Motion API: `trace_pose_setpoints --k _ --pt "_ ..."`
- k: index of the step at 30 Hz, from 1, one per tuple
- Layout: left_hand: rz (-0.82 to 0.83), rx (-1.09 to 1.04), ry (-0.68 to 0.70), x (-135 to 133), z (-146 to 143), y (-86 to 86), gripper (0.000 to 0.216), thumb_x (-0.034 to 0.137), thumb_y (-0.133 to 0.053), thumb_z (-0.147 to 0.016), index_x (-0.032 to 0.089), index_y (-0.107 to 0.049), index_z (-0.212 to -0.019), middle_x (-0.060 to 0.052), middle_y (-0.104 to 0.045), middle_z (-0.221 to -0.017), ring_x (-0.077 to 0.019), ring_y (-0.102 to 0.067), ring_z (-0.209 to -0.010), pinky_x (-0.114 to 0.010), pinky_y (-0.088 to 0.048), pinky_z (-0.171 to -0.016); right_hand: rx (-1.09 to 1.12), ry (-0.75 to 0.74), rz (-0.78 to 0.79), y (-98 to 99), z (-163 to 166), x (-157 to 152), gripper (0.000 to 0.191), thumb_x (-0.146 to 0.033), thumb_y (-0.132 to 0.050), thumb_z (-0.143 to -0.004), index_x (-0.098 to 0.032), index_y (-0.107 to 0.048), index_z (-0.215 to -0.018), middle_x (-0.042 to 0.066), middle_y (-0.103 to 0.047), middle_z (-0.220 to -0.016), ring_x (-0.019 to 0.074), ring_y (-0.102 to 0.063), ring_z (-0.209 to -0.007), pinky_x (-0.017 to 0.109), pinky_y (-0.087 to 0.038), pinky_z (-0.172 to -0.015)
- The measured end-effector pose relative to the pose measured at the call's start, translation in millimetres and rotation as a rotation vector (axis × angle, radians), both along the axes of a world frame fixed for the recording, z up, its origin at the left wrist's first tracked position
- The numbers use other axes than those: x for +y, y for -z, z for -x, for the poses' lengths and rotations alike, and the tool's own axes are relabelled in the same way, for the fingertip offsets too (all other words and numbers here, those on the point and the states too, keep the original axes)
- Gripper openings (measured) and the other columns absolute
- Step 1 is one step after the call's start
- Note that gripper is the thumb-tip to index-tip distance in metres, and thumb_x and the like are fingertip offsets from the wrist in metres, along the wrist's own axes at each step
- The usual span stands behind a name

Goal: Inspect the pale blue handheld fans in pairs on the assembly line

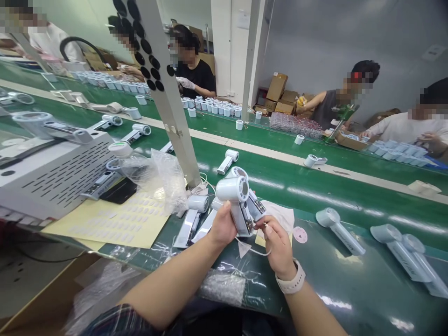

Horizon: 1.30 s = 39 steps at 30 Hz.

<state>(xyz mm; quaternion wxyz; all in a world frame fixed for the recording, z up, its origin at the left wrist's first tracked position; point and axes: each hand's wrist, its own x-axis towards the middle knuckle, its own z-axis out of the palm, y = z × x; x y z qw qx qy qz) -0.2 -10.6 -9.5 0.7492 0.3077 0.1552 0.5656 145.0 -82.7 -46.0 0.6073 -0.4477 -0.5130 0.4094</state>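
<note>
My left hand (pixel 224 227) is closed around a pale blue handheld fan (pixel 233 189), its round head up and its handle's open side showing a circuit board. At the handle's lower end, my right hand (pixel 279 245) pinches the tip of a white cable (pixel 259 253); whether the tip touches the board I cannot tell. Just behind the held fan is another fan (pixel 256 206), partly hidden. Left of my left hand, a fan with a glossy handle (pixel 191 224) leans beside another, partly covered one. A white watch strap circles my right wrist.
A yellow sticker sheet (pixel 143 229), a clear plastic bag (pixel 168 179) and a vented white box (pixel 63 168) stand left. Several fans (pixel 341 231) lie right. A slanted metal post (pixel 175 116) rises ahead. Beyond the green conveyor (pixel 266 161), several co-workers sit among pale blue cups (pixel 220 109).
</note>
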Motion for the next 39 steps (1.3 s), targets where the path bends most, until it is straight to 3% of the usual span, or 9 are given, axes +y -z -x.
trace_pose_setpoints --k 3,5,7,11,16,20,23,27,39 --pt "-0.001 -0.005 -0.079 5.1 1.1 4.0 0.061 0.053 -0.079 -0.065 0.015 -0.072 -0.113 -0.013 -0.076 -0.105 -0.0375 -0.068 -0.11 -0.05 -0.053 -0.098 -0.197 0.187 -0.04 -4.8 -10.4 1.5 0.031 -0.049 -0.055 -0.097 -0.022 -0.067 -0.087 0.013 -0.065 -0.125 0.0303 -0.059 -0.117 0.049 -0.045 -0.105" --pt "-0.03 0.057 -0.039 4.2 2.1 6.3 0.063 0.052 -0.084 -0.061 0.014 -0.072 -0.111 -0.014 -0.077 -0.101 -0.0368 -0.069 -0.105 -0.049 -0.052 -0.096 -0.306 0.307 -0.025 -7.9 -15.9 1.4 0.032 -0.048 -0.057 -0.096 -0.023 -0.067 -0.113 0.014 -0.057 -0.143 0.0326 -0.048 -0.137 0.055 -0.033 -0.117" --pt "-0.119 0.169 0.076 -0.6 2.9 7.5 0.063 0.051 -0.091 -0.057 0.015 -0.075 -0.105 -0.014 -0.076 -0.102 -0.0361 -0.07 -0.103 -0.048 -0.051 -0.096 -0.267 0.234 0.002 -11.2 -18.5 -0.3 0.047 -0.049 -0.062 -0.094 -0.025 -0.058 -0.135 0.013 -0.052 -0.152 0.0328 -0.043 -0.144 0.056 -0.029 -0.121" --pt "-0.365 0.325 0.267 -6.8 4.4 6.1 0.055 0.056 -0.093 -0.056 0.015 -0.079 -0.091 -0.018 -0.067 -0.13 -0.0397 -0.058 -0.126 -0.048 -0.044 -0.107 0.007 -0.033 0.08 -22.6 -19.7 -4.2 0.052 -0.046 -0.08 -0.082 -0.027 -0.062 -0.127 0.011 -0.068 -0.133 0.0331 -0.061 -0.126 0.05 -0.048 -0.108" --pt "-0.086 0.315 0.164 6.0 5.4 6.6 0.047 0.056 -0.084 -0.072 0.018 -0.074 -0.099 -0.011 -0.075 -0.106 -0.028 -0.069 -0.099 -0.042 -0.052 -0.093 0.145 0.029 0.174 -33.4 -27.4 -1.7 0.055 -0.042 -0.091 -0.07 -0.025 -0.065 -0.115 0.006 -0.073 -0.102 0.0261 -0.069 -0.085 0.041 -0.058 -0.081" --pt "0.076 0.241 0.213 7.2 4.6 4.6 0.04 0.055 -0.075 -0.082 0.017 -0.068 -0.093 -0.006 -0.07 -0.088 -0.0203 -0.066 -0.079 -0.035 -0.056 -0.078 0.253 0.046 0.285 -31.5 -26.2 -0.7 0.037 -0.043 -0.08 -0.08 -0.025 -0.062 -0.107 -0.001 -0.064 -0.079 0.0159 -0.057 -0.059 0.032 -0.053 -0.061" --pt "0.073 0.193 0.357 -0.7 3.9 2.7 0.04 0.045 -0.082 -0.076 0.017 -0.065 -0.099 -0.005 -0.066 -0.089 -0.0184 -0.064 -0.077 -0.033 -0.055 -0.074 0.362 0.022 0.313 -32.4 -21.3 -1.6 0.035 -0.042 -0.073 -0.081 -0.024 -0.061 -0.108 0.001 -0.065 -0.084 0.0182 -0.06 -0.066 0.032 -0.054 -0.059" --pt "-0.026 0.231 0.368 -9.2 2.3 2.1 0.05 0.022 -0.088 -0.066 0.019 -0.059 -0.107 -0.001 -0.062 -0.088 -0.0149 -0.062 -0.076 -0.028 -0.052 -0.071 0.36 -0.021 0.277 -36.4 -18.3 -2.9 0.042 -0.037 -0.072 -0.077 -0.025 -0.061 -0.114 0.008 -0.068 -0.114 0.0256 -0.067 -0.09 0.04 -0.059 -0.072" --pt "-0.149 0.267 0.371 -6.6 3.7 0.5 0.048 0.033 -0.087 -0.072 0.018 -0.058 -0.107 -0.003 -0.066 -0.09 -0.0181 -0.066 -0.078 -0.032 -0.053 -0.073 0.327 -0.008 0.207 -32.0 -18.0 -4.9 0.045 -0.035 -0.075 -0.08 -0.029 -0.057 -0.121 0.007 -0.068 -0.118 0.0271 -0.068 -0.097 0.045 -0.06 -0.082"
